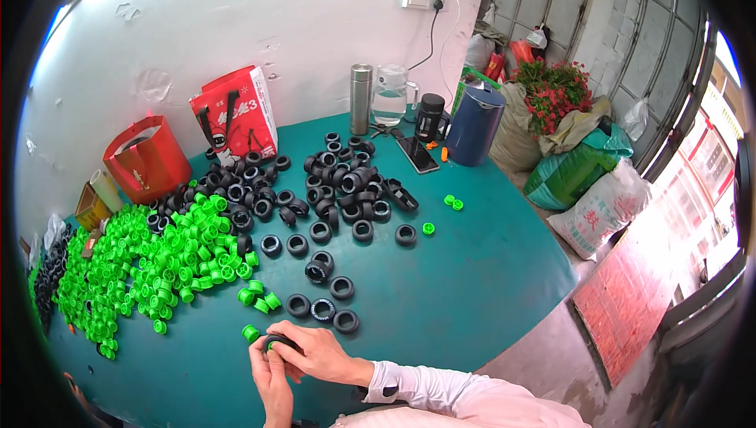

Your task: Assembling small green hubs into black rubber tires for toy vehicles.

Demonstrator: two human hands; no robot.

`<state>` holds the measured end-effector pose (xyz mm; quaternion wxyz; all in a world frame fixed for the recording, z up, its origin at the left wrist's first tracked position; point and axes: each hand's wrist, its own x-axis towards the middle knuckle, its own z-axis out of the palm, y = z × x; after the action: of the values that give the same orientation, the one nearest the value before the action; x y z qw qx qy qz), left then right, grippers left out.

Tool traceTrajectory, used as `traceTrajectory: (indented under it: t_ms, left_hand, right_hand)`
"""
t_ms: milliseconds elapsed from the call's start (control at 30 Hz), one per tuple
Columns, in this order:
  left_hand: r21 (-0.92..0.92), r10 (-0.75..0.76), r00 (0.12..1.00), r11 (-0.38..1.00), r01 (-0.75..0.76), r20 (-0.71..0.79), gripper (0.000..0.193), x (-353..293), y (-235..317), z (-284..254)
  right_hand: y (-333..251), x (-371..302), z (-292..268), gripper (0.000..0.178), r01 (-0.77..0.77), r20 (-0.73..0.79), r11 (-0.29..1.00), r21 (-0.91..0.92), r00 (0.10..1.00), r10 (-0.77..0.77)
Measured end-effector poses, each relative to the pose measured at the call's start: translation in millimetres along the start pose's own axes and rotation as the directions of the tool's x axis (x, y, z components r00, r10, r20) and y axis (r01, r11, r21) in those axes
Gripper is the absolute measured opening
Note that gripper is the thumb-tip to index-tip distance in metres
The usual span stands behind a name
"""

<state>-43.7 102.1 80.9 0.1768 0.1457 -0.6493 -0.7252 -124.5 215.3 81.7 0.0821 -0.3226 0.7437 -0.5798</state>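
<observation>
Toward the near side of the green desk point(472, 294), we hold a black tire point(285, 340) with some green showing inside it, our left grip point(271, 379) and right grip point(323, 354) both closed around it. Just beyond, to the left, lies a green wheel point(250, 333). Farther left we have a wheel heap point(177, 263), with a tire pile point(346, 180) across the desk.

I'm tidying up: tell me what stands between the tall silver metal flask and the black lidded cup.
In the head view, a clear, handled pitcher holding water stands between the silver flask and black cup.
</observation>
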Motion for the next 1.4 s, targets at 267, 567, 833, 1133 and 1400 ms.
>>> traceTrajectory:
  t_ms: [267,567,833,1133,1400]
  left_hand:
    - [0.009,0.024,0.999,1.000,-0.024,0.023,0.028,9,8,-7]
    - [0.016,-0.086,0.995,0.996,0.085,0.059,0.024,11,10,-36]
    - [0.066,0.000,1.000,0.998,-0.001,0.021,0.022,8,8,-35]
    - [0.046,0.005,0.999,0.999,-0.003,-0.040,0.017,9,7,-33]
    - [-0.184,-0.202,0.979,0.963,0.199,0.004,0.027,6,8,-33]
  right_hand:
    - [2,12,2,0.031,-0.001,-0.004,1.000,0.003,1.000,0.001]
    - [-1,14,3,0.031,-0.067,0.084,0.998,-0.016,0.994,0.068]
    - [-1,13,10,0.031,-0.050,0.087,0.999,-0.010,0.995,0.051]
    - [-3,15,12,0.026,-0.045,0.044,0.999,0.018,0.998,0.044]
    - [-8,17,-9,0.023,-0.479,0.281,0.792,0.379,0.875,0.395]
